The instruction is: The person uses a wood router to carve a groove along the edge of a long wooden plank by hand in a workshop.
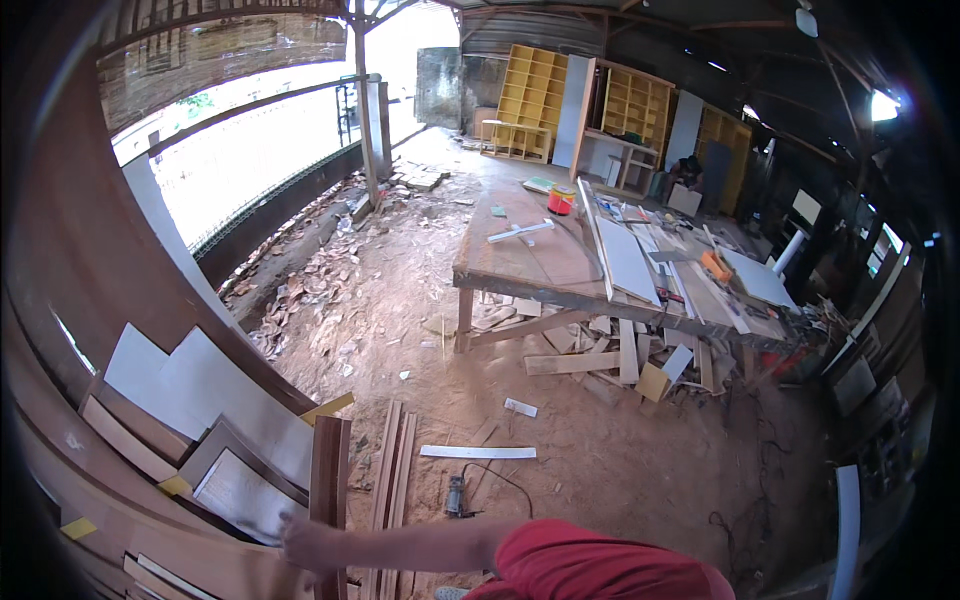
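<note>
From the lower right, an arm in a red sleeve (600, 565) reaches left across the bottom of the view; it looks like my right arm. My right hand (308, 546) is at the upper edge of a wide brown board (190, 535), close to a smaller pale panel (240, 495). Its fingers are dark and blurred, so their grip is unclear. A large white panel (215, 395) leans behind, against the brown wall. Beside the hand stands a dark brown grooved board (328, 460). My left hand does not show.
Long wooden strips (392, 480), a white strip (478, 452) and a corded power tool (456, 495) lie on the dusty floor. Ahead stands a big worktable (520, 270) with panels and a red tub (561, 201). Offcuts (575, 363) lie beneath. A person (686, 175) works far back.
</note>
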Demonstrator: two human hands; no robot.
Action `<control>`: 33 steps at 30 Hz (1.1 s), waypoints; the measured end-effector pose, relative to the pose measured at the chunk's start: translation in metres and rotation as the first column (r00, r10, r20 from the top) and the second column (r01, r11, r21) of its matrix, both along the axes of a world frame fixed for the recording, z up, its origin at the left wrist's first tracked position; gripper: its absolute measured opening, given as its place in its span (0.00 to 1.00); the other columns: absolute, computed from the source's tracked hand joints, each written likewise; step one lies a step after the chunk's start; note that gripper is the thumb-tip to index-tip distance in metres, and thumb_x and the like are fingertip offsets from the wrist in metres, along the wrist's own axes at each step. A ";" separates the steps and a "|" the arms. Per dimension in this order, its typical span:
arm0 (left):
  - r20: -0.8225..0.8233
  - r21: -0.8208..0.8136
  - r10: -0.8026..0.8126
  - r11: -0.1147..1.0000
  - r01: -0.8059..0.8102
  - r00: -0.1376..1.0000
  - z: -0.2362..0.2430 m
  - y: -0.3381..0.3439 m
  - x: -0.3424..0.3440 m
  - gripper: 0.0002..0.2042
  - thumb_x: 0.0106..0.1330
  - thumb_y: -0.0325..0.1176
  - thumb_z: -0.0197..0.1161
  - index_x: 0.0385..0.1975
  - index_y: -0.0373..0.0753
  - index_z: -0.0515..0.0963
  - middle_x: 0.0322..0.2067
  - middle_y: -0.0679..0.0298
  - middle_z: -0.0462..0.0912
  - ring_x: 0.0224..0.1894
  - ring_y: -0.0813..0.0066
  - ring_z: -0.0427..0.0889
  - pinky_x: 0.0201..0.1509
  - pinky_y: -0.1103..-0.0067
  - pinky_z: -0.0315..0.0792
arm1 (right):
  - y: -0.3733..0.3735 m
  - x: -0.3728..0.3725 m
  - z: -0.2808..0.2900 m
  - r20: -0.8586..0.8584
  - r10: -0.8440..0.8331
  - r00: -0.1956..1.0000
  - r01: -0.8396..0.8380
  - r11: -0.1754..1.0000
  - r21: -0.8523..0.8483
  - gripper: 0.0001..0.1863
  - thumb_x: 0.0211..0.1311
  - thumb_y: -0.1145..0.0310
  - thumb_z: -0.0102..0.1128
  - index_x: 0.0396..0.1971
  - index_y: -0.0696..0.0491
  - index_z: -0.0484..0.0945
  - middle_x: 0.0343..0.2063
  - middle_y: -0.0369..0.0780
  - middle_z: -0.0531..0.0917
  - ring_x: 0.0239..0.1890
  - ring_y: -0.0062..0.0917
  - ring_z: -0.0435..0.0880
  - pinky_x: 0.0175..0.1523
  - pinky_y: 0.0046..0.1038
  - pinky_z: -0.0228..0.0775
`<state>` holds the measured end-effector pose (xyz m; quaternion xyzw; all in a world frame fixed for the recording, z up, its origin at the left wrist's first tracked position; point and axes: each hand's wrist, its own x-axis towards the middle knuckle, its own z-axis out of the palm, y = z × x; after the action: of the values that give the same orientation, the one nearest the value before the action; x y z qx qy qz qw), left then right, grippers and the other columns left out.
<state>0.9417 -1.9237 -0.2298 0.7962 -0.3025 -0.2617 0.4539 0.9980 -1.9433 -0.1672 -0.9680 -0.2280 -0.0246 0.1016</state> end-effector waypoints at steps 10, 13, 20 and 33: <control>-0.102 -0.005 0.016 1.000 -0.017 0.995 -0.002 -0.023 -0.001 0.22 0.66 0.55 0.55 0.50 0.45 0.75 0.49 0.57 0.78 0.52 0.52 0.79 0.59 0.50 0.71 | -0.125 -0.004 0.039 0.155 -0.327 0.932 0.325 0.945 0.037 0.46 0.70 0.24 0.50 0.33 0.60 0.90 0.34 0.52 0.89 0.56 0.47 0.86 0.84 0.49 0.50; -0.132 -0.015 0.021 1.000 -0.023 0.991 -0.004 -0.028 -0.004 0.23 0.67 0.56 0.54 0.52 0.45 0.75 0.51 0.56 0.78 0.53 0.52 0.78 0.60 0.50 0.71 | -0.148 0.000 0.018 -0.026 -0.436 0.900 0.436 0.899 0.029 0.50 0.72 0.23 0.43 0.26 0.60 0.90 0.29 0.51 0.89 0.46 0.47 0.89 0.73 0.46 0.68; -0.184 -0.027 0.073 0.997 -0.079 0.980 -0.005 -0.024 -0.005 0.26 0.68 0.58 0.53 0.55 0.44 0.74 0.54 0.56 0.77 0.56 0.52 0.78 0.62 0.49 0.70 | -0.183 0.001 0.017 0.024 -0.415 0.910 0.413 0.909 0.046 0.50 0.72 0.21 0.39 0.29 0.56 0.91 0.34 0.48 0.91 0.48 0.43 0.90 0.64 0.40 0.73; -0.295 -0.026 0.228 0.969 -0.246 0.928 -0.014 -0.023 -0.006 0.31 0.71 0.62 0.49 0.61 0.44 0.72 0.59 0.55 0.76 0.60 0.51 0.77 0.66 0.48 0.70 | -0.273 0.005 0.035 -0.087 -0.510 0.856 0.514 0.858 0.024 0.46 0.68 0.20 0.49 0.36 0.53 0.93 0.40 0.46 0.92 0.54 0.40 0.89 0.67 0.42 0.74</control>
<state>0.9354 -1.9467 -0.2434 0.7654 -0.1426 -0.3091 0.5462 1.0028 -2.2161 -0.1322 -0.9914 0.0423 -0.0184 0.1225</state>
